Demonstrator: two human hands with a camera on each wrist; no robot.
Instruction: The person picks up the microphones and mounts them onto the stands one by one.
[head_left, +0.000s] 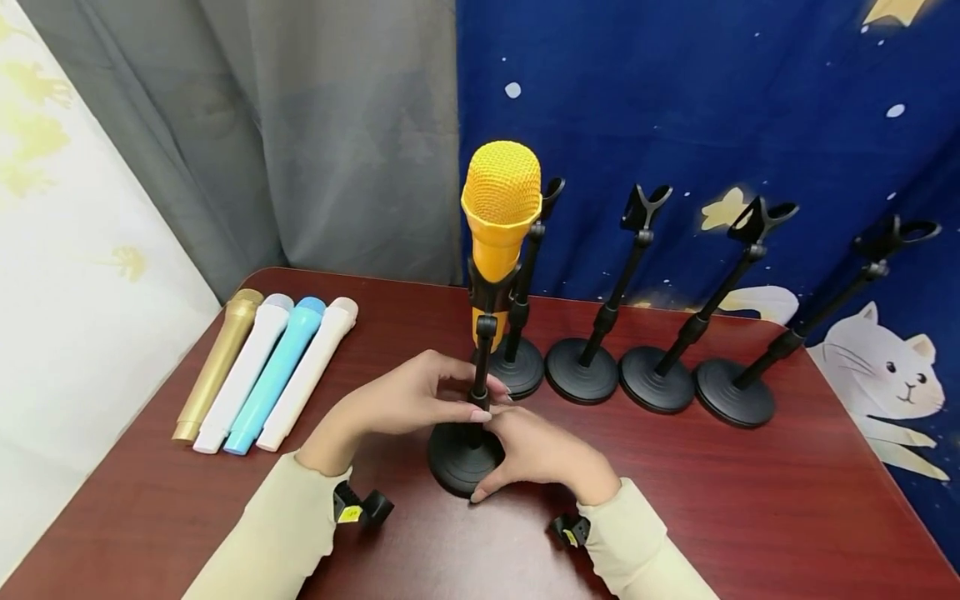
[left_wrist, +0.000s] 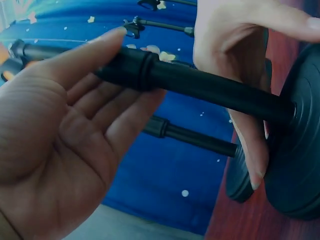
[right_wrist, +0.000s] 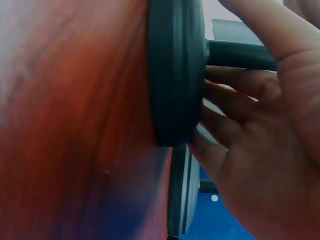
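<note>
A yellow microphone (head_left: 504, 187) sits upright in the clip of a black microphone stand (head_left: 459, 462) near the table's middle. My left hand (head_left: 405, 396) has its thumb and fingers around the stand's pole; in the left wrist view they lie about the thick collar (left_wrist: 137, 69). Lower down, my right hand (head_left: 543, 450) holds the round base, thumb at its near edge. The right wrist view shows the fingers (right_wrist: 227, 125) against the upper side of the base (right_wrist: 175, 75). The base stands on the table, and the hands overlap part of the pole.
Gold (head_left: 217, 367), white (head_left: 243, 375), blue (head_left: 275, 375) and cream (head_left: 307, 375) microphones lie side by side on the table's left. Several stands with unfilled clips, one a black stand (head_left: 581, 371), form a row behind and right. Curtains (head_left: 360, 142) hang behind the table.
</note>
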